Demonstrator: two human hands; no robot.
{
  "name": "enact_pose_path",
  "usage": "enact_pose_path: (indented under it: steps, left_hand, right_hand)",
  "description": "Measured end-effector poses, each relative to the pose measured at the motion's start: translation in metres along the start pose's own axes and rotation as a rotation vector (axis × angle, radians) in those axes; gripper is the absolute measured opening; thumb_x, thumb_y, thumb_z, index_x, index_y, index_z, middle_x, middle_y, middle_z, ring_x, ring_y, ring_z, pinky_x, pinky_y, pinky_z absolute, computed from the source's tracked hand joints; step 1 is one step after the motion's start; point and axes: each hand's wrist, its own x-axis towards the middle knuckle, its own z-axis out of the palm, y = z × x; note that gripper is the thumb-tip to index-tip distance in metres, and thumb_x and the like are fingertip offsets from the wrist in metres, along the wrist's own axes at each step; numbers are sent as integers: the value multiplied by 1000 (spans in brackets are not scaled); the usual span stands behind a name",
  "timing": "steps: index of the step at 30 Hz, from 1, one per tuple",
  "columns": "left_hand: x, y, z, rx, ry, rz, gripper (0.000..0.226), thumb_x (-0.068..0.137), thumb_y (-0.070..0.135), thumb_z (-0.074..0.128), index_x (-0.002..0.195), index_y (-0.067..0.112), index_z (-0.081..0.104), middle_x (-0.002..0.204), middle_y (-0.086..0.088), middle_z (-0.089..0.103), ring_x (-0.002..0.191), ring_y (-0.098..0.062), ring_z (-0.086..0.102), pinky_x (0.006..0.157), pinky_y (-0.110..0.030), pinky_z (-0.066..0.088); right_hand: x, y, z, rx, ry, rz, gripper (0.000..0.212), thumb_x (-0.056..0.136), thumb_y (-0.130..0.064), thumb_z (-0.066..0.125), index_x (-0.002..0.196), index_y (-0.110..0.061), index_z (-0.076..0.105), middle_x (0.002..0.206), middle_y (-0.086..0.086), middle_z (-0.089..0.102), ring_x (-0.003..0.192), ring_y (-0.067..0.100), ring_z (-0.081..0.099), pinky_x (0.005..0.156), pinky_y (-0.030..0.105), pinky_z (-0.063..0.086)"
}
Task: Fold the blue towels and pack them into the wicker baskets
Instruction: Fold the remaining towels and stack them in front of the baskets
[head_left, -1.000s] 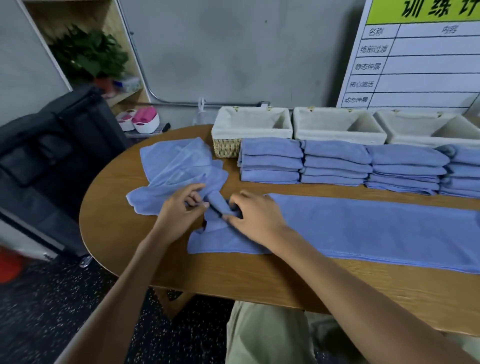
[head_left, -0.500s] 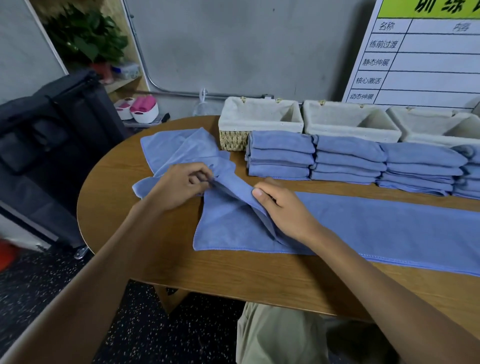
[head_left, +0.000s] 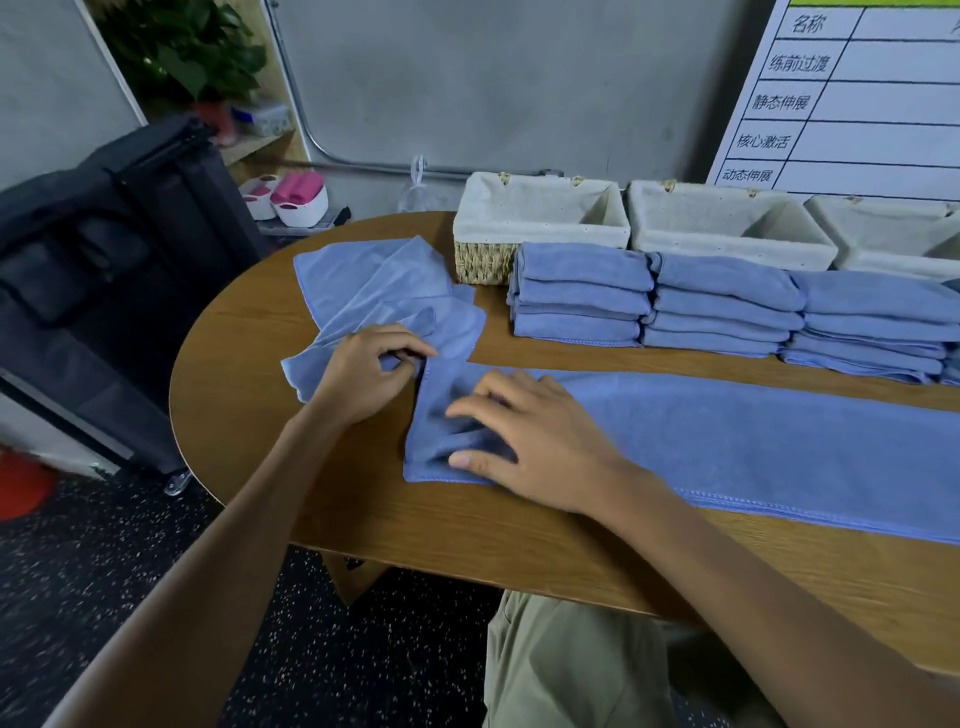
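The long towel (head_left: 727, 441) I am folding lies flat on the table (head_left: 467, 525), its long axis running from the centre of the frame out past the right edge, and its short left end sits right under my hands. That end is what the next move turns on, as I judge it: the cloth stretches away to the right of both grips, so any fold has to carry this end rightward along the towel's length. My right hand (head_left: 530, 436) is the nearer one; it lies palm down on the towel just inside the left end, fingers spread and fairly straight, thumb at the near corner, pressing the cloth flat rather than pinching it. My left hand (head_left: 363, 369), left of centre, is curled with its fingertips pinching blue fabric at the towel's far left corner, where a loose, rumpled towel (head_left: 384, 291) spreads toward the upper left; I cannot tell for certain which of the two cloths is in the pinch. Both forearms reach in from the lower frame, the left steeply from the lower left corner. Behind the towel, stacks of folded towels (head_left: 582, 296) stand in a row, and behind them the wicker baskets (head_left: 540, 218) wait in the upper middle, nothing blue visible inside them.
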Motion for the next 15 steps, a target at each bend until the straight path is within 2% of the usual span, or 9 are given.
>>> enact_pose_path:
  steps: [2, 4, 8, 10, 12, 14, 15]
  left_hand:
    - [0, 2, 0, -35, -3, -19, 18, 88, 25, 58, 93, 29, 75, 99, 13, 72, 99, -7, 65, 87, -32, 52]
    - [-1, 2, 0, -59, 5, -7, 21, 89, 38, 61, 91, 25, 76, 96, 13, 72, 96, -8, 66, 85, -33, 52]
    - [0, 0, 3, -29, 6, 1, 25, 86, 47, 65, 86, 24, 75, 93, 14, 71, 94, -7, 66, 84, -30, 52]
    - [1, 0, 4, -24, 21, -1, 20, 87, 42, 66, 86, 24, 74, 91, 14, 71, 92, -7, 66, 82, -31, 53]
    - [2, -1, 4, -20, 30, -1, 15, 88, 39, 66, 86, 26, 74, 90, 14, 71, 90, -8, 66, 82, -34, 53]
    - [1, -2, 5, -7, 30, -3, 13, 88, 39, 66, 87, 28, 73, 90, 13, 71, 90, -11, 65, 83, -37, 52]
    - [1, -3, 6, 2, 31, 3, 12, 88, 39, 66, 87, 29, 73, 90, 13, 71, 90, -12, 64, 84, -38, 52]
  right_hand:
    - [4, -10, 8, 0, -27, -21, 43, 94, -55, 47, 118, -24, 65, 107, -5, 55, 94, 17, 50, 78, 33, 37]
    - [7, -14, 17, 38, -51, 9, 32, 94, -46, 52, 109, -23, 68, 102, -4, 55, 91, 18, 51, 77, 35, 40]
    - [14, -14, 14, 350, -8, 185, 18, 98, -34, 58, 96, -22, 72, 91, -8, 61, 88, 11, 56, 77, 37, 45]
    - [18, -13, 6, 553, -22, 220, 24, 100, -29, 56, 79, -24, 67, 78, -11, 56, 77, 5, 55, 73, 32, 45]
    - [23, -12, -3, 560, -118, 197, 36, 103, -30, 52, 68, -21, 55, 71, -9, 49, 69, 7, 50, 69, 34, 42]
    - [23, -11, -6, 451, -251, 158, 38, 103, -37, 49, 74, -16, 60, 78, -9, 53, 73, 5, 51, 72, 38, 45]
    - [22, -10, -5, 404, -257, 144, 35, 103, -40, 49, 82, -18, 67, 84, -10, 57, 79, 4, 53, 76, 38, 47]
